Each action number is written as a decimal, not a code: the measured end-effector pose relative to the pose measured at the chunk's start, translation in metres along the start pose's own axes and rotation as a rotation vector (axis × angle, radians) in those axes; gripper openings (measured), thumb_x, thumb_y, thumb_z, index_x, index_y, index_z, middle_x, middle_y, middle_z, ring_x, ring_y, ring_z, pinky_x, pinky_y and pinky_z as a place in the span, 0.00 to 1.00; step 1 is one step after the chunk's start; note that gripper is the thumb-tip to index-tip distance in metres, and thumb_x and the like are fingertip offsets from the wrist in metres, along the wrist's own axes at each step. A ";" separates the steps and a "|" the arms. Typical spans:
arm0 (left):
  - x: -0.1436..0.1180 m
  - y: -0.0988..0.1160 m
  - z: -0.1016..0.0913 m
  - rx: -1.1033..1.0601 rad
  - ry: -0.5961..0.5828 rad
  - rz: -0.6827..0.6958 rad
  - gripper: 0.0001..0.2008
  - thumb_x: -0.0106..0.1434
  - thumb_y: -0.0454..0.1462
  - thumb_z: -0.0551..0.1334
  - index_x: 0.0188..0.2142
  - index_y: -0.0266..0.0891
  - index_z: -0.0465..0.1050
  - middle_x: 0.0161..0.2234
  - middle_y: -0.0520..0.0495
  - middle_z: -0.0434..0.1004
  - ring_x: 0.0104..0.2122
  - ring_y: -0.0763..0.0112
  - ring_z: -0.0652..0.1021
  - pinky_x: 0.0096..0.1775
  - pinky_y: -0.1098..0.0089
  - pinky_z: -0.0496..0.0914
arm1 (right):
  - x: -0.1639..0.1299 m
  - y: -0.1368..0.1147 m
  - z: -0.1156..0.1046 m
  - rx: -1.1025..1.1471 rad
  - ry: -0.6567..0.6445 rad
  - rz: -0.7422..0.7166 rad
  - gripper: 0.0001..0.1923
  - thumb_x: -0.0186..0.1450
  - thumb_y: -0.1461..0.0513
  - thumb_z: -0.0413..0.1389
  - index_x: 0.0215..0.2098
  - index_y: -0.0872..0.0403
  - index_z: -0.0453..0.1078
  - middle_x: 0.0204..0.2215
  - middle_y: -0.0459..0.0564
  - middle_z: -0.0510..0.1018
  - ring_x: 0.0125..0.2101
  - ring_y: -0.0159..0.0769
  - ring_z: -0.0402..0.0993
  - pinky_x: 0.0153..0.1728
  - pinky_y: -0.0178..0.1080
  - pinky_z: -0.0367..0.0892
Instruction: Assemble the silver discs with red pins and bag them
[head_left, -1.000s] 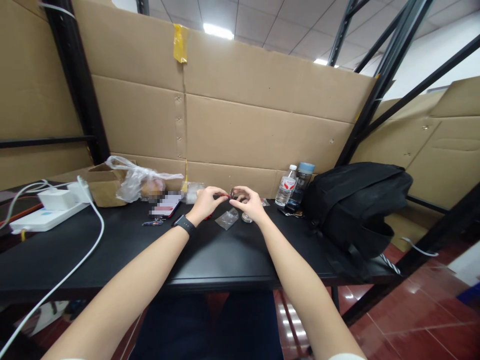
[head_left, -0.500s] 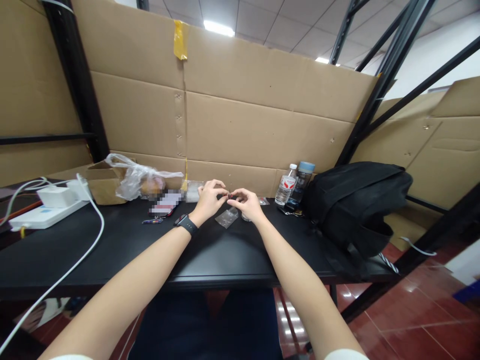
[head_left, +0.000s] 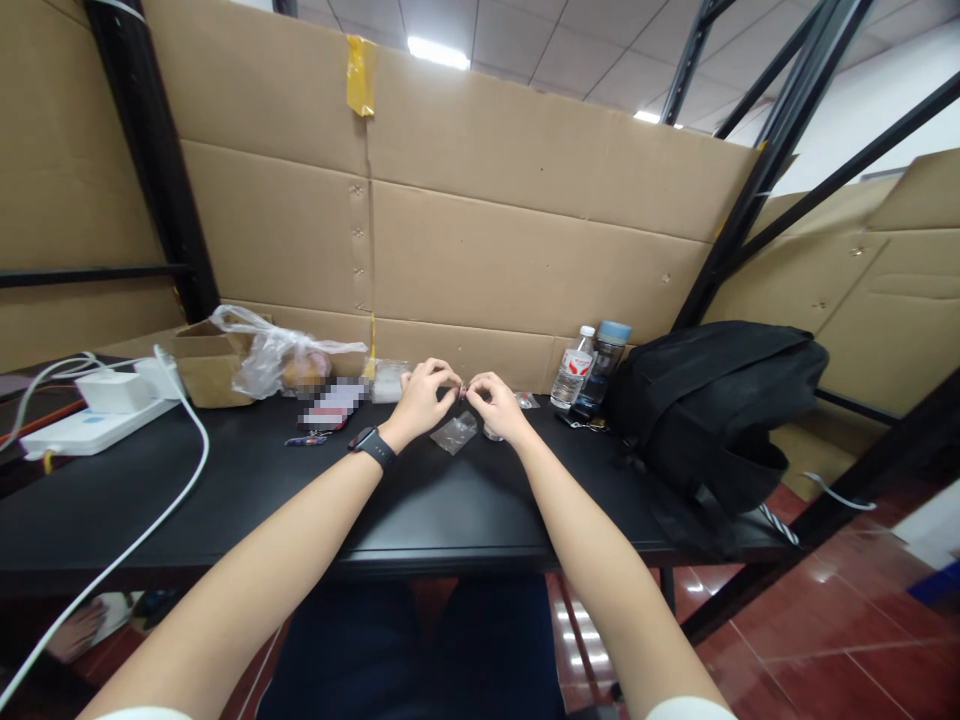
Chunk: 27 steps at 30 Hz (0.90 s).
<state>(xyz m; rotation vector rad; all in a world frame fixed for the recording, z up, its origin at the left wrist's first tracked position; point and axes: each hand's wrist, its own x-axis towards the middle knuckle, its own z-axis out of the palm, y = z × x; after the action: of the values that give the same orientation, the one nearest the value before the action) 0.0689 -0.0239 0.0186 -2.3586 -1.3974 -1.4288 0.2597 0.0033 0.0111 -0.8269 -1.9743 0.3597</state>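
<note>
My left hand (head_left: 424, 398), with a black watch on its wrist, and my right hand (head_left: 493, 402) meet fingertip to fingertip over the far part of the black table (head_left: 225, 500). Together they pinch a tiny object (head_left: 462, 390), too small to identify. A small clear plastic bag (head_left: 455, 433) lies on the table just below the hands. A small round clear thing (head_left: 491, 434) sits half hidden under my right hand.
A black backpack (head_left: 712, 400) fills the table's right end, with two bottles (head_left: 589, 365) beside it. At the left are a white power strip (head_left: 90, 425) with cables, a cardboard box (head_left: 206, 365) and a plastic bag (head_left: 277, 360). Cardboard walls stand behind.
My hands have closed the gap between them; the fingertips now touch around the tiny object. The view has shifted slightly.
</note>
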 end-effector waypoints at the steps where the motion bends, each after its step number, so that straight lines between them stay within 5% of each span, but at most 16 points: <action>1: 0.000 0.002 -0.001 -0.027 0.016 -0.016 0.10 0.69 0.38 0.58 0.42 0.45 0.79 0.50 0.45 0.74 0.54 0.58 0.71 0.53 0.57 0.60 | 0.000 0.000 -0.001 -0.016 0.000 -0.008 0.09 0.66 0.58 0.56 0.30 0.54 0.71 0.41 0.52 0.74 0.44 0.37 0.72 0.45 0.38 0.68; 4: 0.000 0.004 -0.003 -0.060 -0.008 -0.027 0.12 0.70 0.40 0.55 0.45 0.46 0.78 0.51 0.46 0.74 0.54 0.59 0.71 0.54 0.57 0.61 | -0.001 0.000 -0.003 -0.030 -0.015 -0.017 0.09 0.66 0.59 0.55 0.30 0.54 0.71 0.43 0.52 0.72 0.44 0.38 0.72 0.42 0.38 0.68; 10: -0.007 -0.006 0.007 0.053 -0.240 0.082 0.12 0.64 0.46 0.64 0.44 0.49 0.80 0.55 0.46 0.74 0.56 0.52 0.69 0.54 0.54 0.62 | -0.001 -0.005 -0.007 0.009 -0.049 -0.004 0.08 0.65 0.59 0.56 0.31 0.54 0.72 0.46 0.53 0.71 0.46 0.38 0.72 0.38 0.37 0.68; 16: 0.002 -0.018 0.000 -0.103 -0.258 0.116 0.18 0.68 0.48 0.59 0.54 0.50 0.76 0.55 0.47 0.76 0.54 0.59 0.73 0.57 0.58 0.64 | 0.001 -0.007 -0.024 0.008 -0.079 0.042 0.07 0.61 0.60 0.58 0.28 0.55 0.75 0.46 0.53 0.72 0.42 0.37 0.74 0.36 0.36 0.68; 19: 0.009 -0.036 -0.008 -0.034 -0.253 0.077 0.15 0.70 0.42 0.55 0.48 0.47 0.79 0.49 0.46 0.79 0.51 0.61 0.76 0.56 0.61 0.66 | 0.000 -0.007 -0.040 0.014 -0.209 0.054 0.05 0.58 0.62 0.60 0.26 0.55 0.77 0.48 0.52 0.74 0.41 0.36 0.74 0.38 0.37 0.69; 27: 0.003 -0.086 -0.018 0.328 -0.443 -0.045 0.13 0.59 0.33 0.62 0.38 0.47 0.83 0.46 0.45 0.83 0.50 0.55 0.77 0.52 0.59 0.67 | -0.006 0.012 -0.064 0.010 -0.601 0.127 0.04 0.54 0.62 0.64 0.27 0.54 0.82 0.47 0.52 0.76 0.35 0.34 0.76 0.39 0.37 0.72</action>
<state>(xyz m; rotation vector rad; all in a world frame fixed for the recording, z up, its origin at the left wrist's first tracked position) -0.0045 0.0205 -0.0014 -2.5167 -1.6320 -0.6280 0.3207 0.0033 0.0337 -0.9112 -2.4695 0.7628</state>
